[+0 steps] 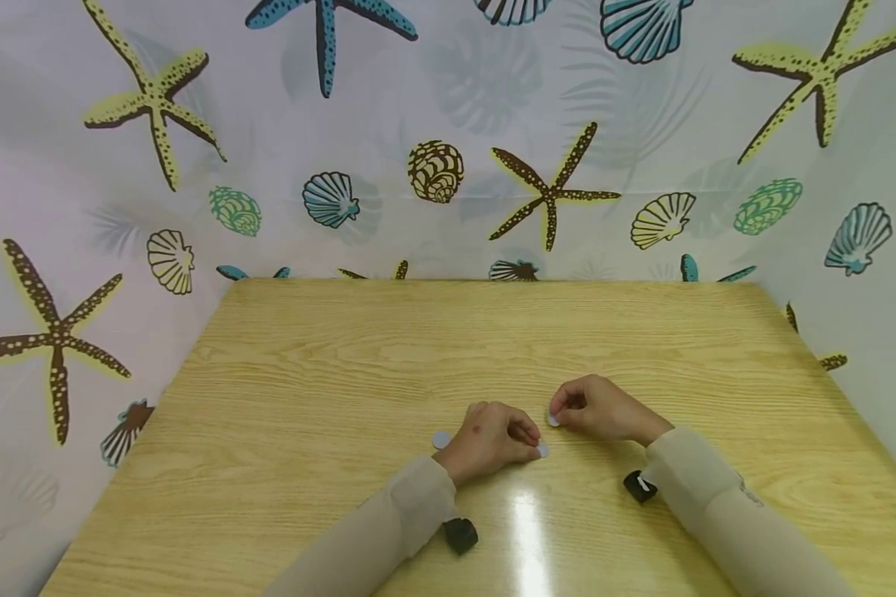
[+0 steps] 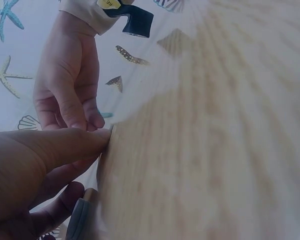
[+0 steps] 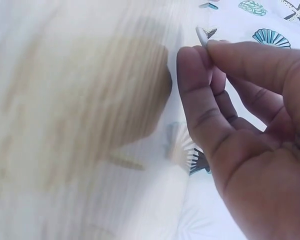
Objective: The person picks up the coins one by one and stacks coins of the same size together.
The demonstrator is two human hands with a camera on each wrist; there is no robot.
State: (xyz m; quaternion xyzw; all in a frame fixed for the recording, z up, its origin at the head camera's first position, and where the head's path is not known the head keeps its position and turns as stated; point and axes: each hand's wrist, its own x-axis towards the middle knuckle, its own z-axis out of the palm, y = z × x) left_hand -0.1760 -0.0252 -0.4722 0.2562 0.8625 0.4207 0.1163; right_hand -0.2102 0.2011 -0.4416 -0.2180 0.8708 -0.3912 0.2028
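My left hand [image 1: 489, 439] is low over the wooden table, thumb and fingertips pinching a small white disc [image 1: 542, 450]. Just to its right and slightly farther away, my right hand [image 1: 601, 408] pinches a second white disc [image 1: 553, 419] between thumb and forefinger. The right wrist view shows this disc [image 3: 202, 37] edge-on, thin and round. A third white piece [image 1: 440, 439] lies on the table left of my left hand; from the left wrist its side [image 2: 80, 220] looks thick and layered. The disc at my left fingertips is mostly hidden in the left wrist view.
The light wooden table [image 1: 328, 365] spreads out around both hands. A white cloth [image 1: 388, 99] printed with shells and starfish hangs behind it and along both sides. Black wrist devices [image 1: 460, 536] sit under each beige sleeve, close to the tabletop.
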